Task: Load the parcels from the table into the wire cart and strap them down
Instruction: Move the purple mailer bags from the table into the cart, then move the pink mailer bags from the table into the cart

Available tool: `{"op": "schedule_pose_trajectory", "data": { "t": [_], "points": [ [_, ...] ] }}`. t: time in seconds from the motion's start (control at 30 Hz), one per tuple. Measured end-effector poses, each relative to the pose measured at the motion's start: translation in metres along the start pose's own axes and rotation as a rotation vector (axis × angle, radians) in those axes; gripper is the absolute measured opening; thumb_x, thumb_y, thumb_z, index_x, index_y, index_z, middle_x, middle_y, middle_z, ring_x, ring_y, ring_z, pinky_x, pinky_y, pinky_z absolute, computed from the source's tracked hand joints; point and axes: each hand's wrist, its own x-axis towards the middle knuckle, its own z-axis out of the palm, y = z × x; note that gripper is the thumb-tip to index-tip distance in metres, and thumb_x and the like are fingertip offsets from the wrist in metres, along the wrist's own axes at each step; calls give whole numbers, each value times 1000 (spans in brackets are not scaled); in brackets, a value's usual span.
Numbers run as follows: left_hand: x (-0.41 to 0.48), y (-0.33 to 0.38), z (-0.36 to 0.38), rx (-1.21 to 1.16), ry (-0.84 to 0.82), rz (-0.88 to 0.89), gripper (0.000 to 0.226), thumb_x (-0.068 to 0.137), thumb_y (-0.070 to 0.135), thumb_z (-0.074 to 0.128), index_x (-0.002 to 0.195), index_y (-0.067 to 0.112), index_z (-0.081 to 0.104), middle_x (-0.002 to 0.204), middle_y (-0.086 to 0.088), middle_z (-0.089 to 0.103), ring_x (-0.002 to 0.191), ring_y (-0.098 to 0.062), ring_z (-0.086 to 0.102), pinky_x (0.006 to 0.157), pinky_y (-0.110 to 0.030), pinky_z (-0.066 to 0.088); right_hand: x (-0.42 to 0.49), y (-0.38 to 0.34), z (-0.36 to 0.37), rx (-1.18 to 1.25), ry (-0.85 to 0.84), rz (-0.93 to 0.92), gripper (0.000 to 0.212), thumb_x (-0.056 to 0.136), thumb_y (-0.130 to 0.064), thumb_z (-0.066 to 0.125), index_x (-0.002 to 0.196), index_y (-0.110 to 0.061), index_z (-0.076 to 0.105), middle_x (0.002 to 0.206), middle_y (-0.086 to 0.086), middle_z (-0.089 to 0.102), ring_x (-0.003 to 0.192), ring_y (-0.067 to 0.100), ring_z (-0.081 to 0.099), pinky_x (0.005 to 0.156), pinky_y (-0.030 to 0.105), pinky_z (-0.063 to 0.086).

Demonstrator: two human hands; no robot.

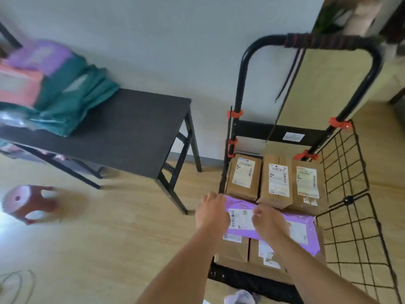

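Note:
A purple mailer parcel (293, 229) lies flat on top of brown boxes in the black wire cart (350, 194). My left hand (211, 212) grips its left edge with curled fingers. My right hand (268, 221) presses down on its middle. Three brown boxes with white labels (277, 181) stand side by side at the cart's back. More brown boxes (236, 249) sit under the mailer. A dark strap (322, 41) is wound around the cart's handle, its ends hanging down. Teal, purple and pink soft parcels (72, 99) are piled on the black table (131, 132) at the left.
A red plastic stool (29, 204) stands on the wood floor at the left. The cart's wire side panel (359, 227) rises on the right. A thin cord (15, 284) lies on the floor at bottom left. A wall runs behind the table and cart.

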Motion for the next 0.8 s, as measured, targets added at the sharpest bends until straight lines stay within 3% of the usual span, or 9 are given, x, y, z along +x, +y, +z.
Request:
{"op": "schedule_pose_trajectory", "data": {
  "t": [0.1, 0.33, 0.53, 0.8],
  "points": [
    [-18, -45, -21, -35, 28, -35, 44, 92, 11, 56, 134, 22, 50, 136, 0, 48, 126, -20, 44, 99, -37, 48, -20, -44, 13, -46, 43, -82, 18, 94, -22, 50, 103, -26, 64, 103, -2, 69, 94, 23, 63, 77, 30, 49],
    [-65, -185, -54, -94, -11, -205, 52, 89, 6, 53, 138, 21, 46, 137, -4, 47, 126, -25, 43, 100, -41, 47, -75, -144, 76, -276, 52, -344, 19, 96, -21, 51, 110, -27, 62, 107, -5, 61, 87, 16, 56, 66, 27, 42],
    [-108, -289, -67, -135, -43, -300, 52, 87, 6, 51, 137, 19, 47, 138, -7, 45, 129, -27, 41, 102, -40, 44, -123, -221, 148, -482, -56, -537, 27, 95, -18, 51, 119, -27, 59, 119, -4, 59, 109, 18, 55, 77, 29, 47],
    [-148, -388, -85, -172, -34, -419, 50, 87, 7, 53, 136, 16, 49, 136, -9, 47, 128, -29, 44, 103, -38, 42, -168, -295, 203, -585, -171, -701, 29, 95, -32, 55, 124, -26, 57, 122, -4, 59, 107, 18, 58, 78, 31, 50]
  ]
}}
